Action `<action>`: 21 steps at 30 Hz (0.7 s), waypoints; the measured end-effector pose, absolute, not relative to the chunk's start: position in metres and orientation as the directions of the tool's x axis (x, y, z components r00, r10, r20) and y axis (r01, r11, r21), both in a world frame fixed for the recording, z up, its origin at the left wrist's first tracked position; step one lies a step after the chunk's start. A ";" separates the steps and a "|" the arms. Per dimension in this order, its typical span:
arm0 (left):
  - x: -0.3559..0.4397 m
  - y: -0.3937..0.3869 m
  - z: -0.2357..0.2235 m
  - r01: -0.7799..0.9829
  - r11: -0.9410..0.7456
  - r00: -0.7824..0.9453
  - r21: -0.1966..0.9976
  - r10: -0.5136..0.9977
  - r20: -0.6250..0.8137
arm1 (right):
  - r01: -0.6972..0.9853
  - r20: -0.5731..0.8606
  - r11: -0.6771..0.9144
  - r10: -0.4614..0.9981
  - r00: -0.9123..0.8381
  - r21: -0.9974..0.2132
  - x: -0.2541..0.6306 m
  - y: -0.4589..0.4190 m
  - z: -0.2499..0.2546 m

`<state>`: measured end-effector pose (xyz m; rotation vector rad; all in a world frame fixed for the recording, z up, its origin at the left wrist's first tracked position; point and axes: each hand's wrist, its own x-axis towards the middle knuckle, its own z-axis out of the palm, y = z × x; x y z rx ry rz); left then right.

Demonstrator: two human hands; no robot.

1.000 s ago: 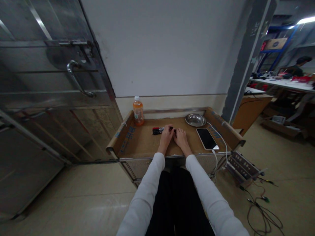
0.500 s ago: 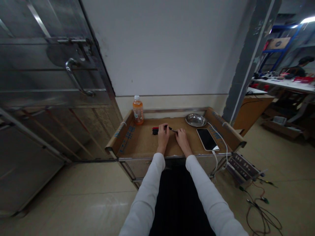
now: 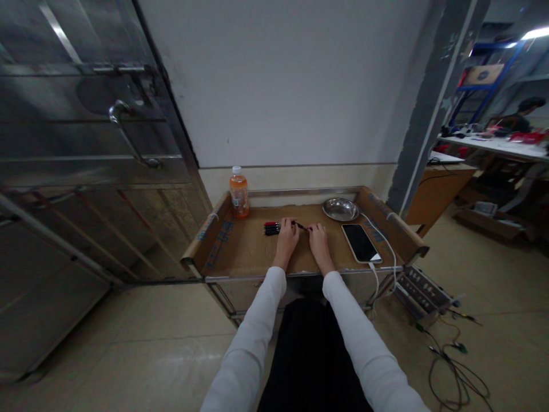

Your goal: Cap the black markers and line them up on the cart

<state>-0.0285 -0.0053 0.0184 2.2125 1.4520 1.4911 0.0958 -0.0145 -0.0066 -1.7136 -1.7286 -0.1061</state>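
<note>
A slim dark pen (image 3: pixel 301 226) spans the gap between my two hands, just above the cardboard. My left hand (image 3: pixel 287 236) is closed on its left end in a pinch. My right hand (image 3: pixel 318 236) pinches the other end, fingertips pressed together. Left of my left hand, several pens (image 3: pixel 270 229), red and black, lie side by side on the cardboard-lined tray top (image 3: pixel 249 252); their right ends are partly hidden by that hand.
An orange drink bottle (image 3: pixel 239 194) stands at the back left. At the right are a shallow metal dish (image 3: pixel 340 209) and a phone (image 3: pixel 361 243) with a white cable (image 3: pixel 388 246). Raised cardboard edges flank the top. A metal door (image 3: pixel 86 114) is at left.
My left hand has shifted slightly down and right. Both hands keep their pinch on the pen, and the view has moved a little.
</note>
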 end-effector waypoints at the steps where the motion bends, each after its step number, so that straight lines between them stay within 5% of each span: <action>1: -0.027 -0.005 0.018 0.659 -0.540 0.099 0.523 0.752 0.652 | 0.909 0.513 0.117 0.850 0.117 -0.400 0.096 -0.015 -0.006; 12: -0.023 -0.003 0.014 0.867 -0.417 0.254 0.272 0.840 0.480 | 0.910 0.490 0.196 0.872 0.009 -0.366 0.094 -0.014 -0.008; 21: -0.023 -0.008 0.018 0.893 -0.386 0.253 0.231 0.856 0.451 | 0.831 0.527 0.332 0.848 -0.056 -0.446 0.095 -0.010 -0.017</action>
